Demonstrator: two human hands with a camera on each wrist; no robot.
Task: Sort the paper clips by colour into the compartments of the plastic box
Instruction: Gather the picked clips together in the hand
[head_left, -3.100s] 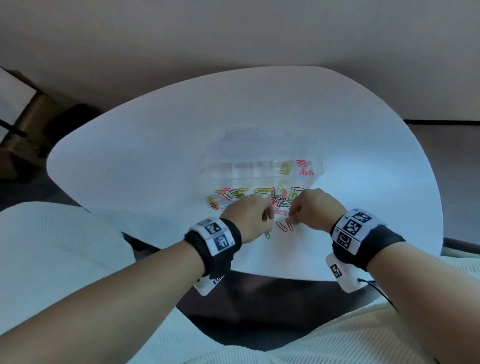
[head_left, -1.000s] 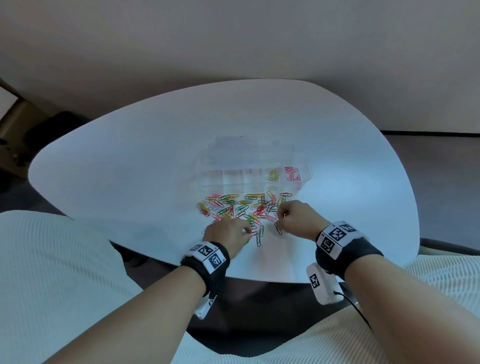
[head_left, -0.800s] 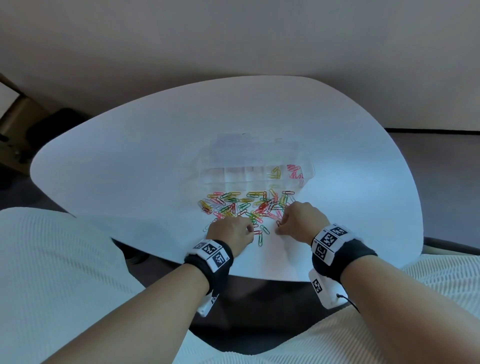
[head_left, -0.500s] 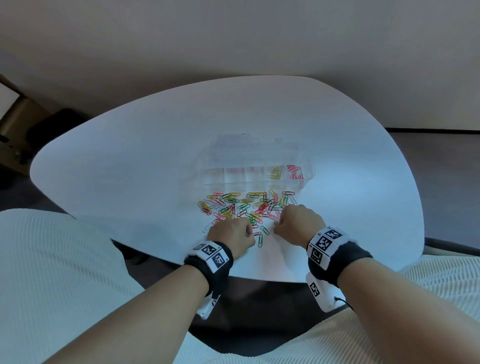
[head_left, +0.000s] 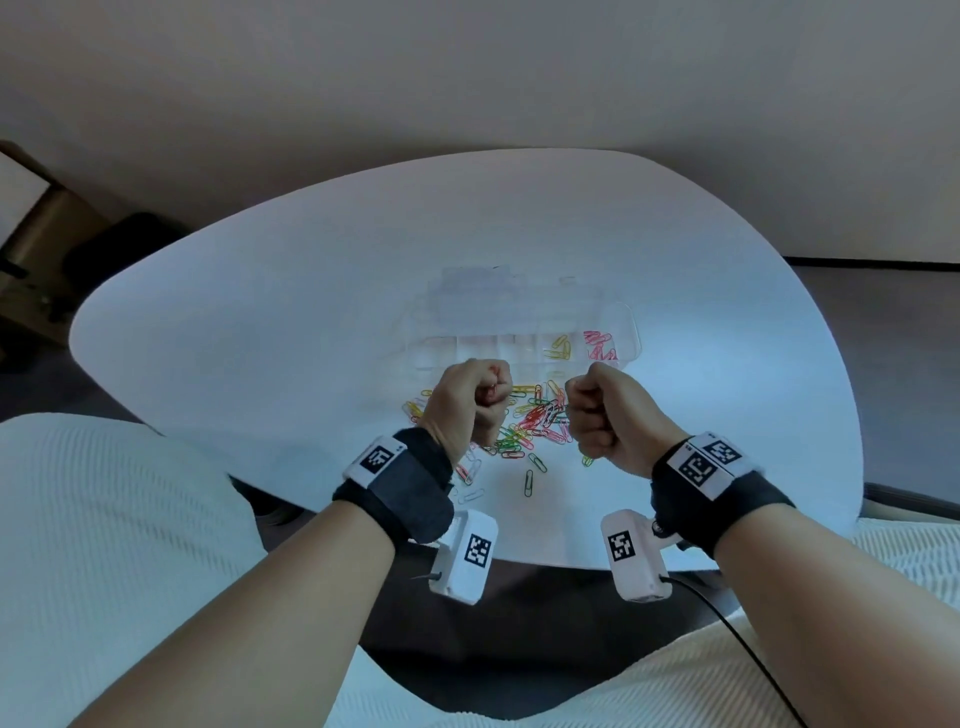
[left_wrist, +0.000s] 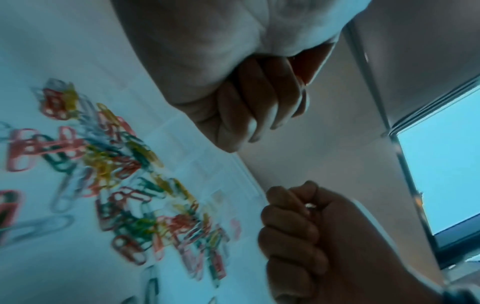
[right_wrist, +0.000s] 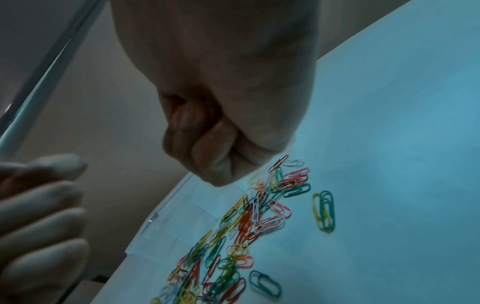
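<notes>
The head view looked forward and down from above onto the white desk (head_left: 260, 322), taking in both forearms and the wall beyond. Each wrist view sat close under its own hand, low over the desk and tilted upward: the left hand (left_wrist: 249, 86) filled its view's top, the right hand (right_wrist: 221, 102) likewise. All three shared the scattered paper clips (head_left: 535, 421) and the opposite fist.
</notes>
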